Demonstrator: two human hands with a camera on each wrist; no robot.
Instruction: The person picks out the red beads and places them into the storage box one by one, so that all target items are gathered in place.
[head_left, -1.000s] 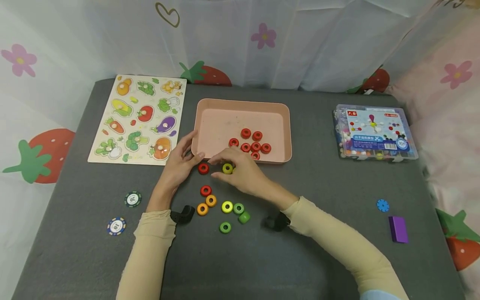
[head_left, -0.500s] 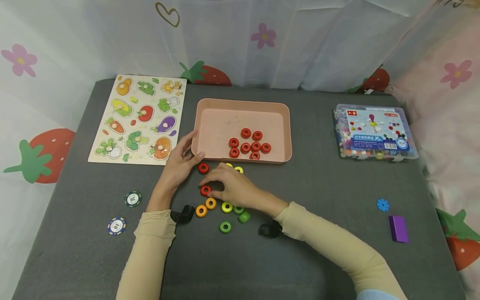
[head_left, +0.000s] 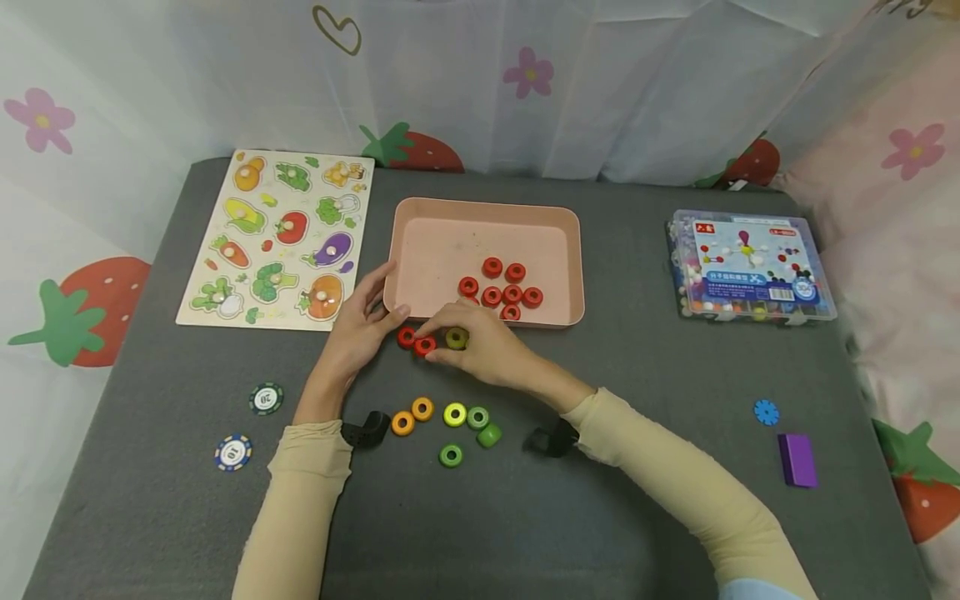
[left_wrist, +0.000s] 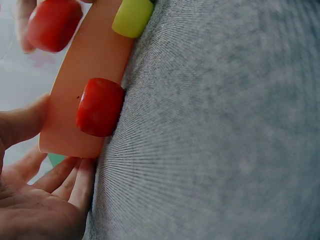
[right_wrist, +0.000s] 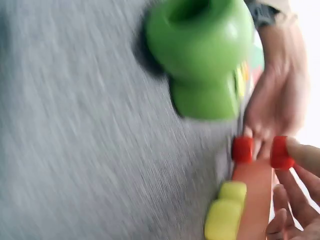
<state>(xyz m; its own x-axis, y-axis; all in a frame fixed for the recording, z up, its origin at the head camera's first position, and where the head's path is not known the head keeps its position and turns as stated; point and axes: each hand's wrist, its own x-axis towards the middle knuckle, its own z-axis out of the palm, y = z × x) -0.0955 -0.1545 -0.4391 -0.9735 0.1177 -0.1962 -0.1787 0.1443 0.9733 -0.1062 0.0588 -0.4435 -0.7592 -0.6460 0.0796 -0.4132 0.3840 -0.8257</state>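
My right hand [head_left: 487,342] pinches a red ring bead [head_left: 424,347] between thumb and fingertips, just in front of the pink tray [head_left: 427,258]. In the left wrist view that held bead [left_wrist: 54,26] is raised off the cloth. Another red bead [left_wrist: 101,107] stands at the tray's front wall near its left corner. My left hand [head_left: 362,323] holds this corner, thumb at the front wall and fingers along the left side. A yellow bead [head_left: 456,337] lies under my right hand; the right wrist view shows two yellow beads [right_wrist: 224,217] there. Several red beads [head_left: 512,293] lie inside the tray.
Orange beads [head_left: 412,415], a bright yellow bead [head_left: 454,414] and green beads [head_left: 478,418] lie nearer the front. A vegetable puzzle board [head_left: 277,242] and poker chips [head_left: 266,398] are left; a clear plastic kit box [head_left: 750,265], blue disc [head_left: 766,412] and purple block [head_left: 797,460] are right.
My right hand went from the yellow beads down to a loose red bead, took hold of it and carried it up beside the other red bead at the tray. The left hand stayed put.
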